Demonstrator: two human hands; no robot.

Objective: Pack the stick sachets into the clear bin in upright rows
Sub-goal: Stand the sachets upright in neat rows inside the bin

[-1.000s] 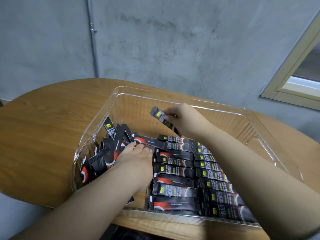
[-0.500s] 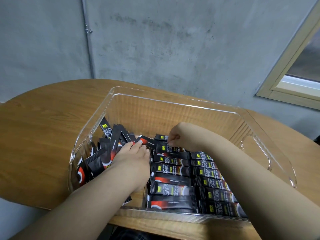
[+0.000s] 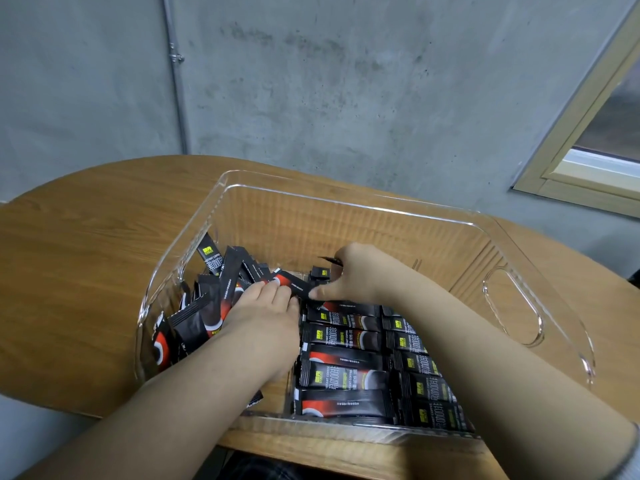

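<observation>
Concrete wall (image 3: 346, 81) backs a wooden table (image 3: 86, 254) bearing the clear bin (image 3: 346, 199). Inside, stick sachets (image 3: 343, 375) stand in rows beside a loose heap. Left hand (image 3: 263, 323) rests flat, fingers straight, on the heap; right hand (image 3: 353, 275) pinches one sachet (image 3: 329, 260).

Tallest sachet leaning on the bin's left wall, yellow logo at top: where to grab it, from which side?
Judging by its pose, pinch the upright sachet at its free top end, coming from above. It leans against the clear bin wall, lower half buried in the loose pile, so only the top flat faces are open to fingers.
</observation>
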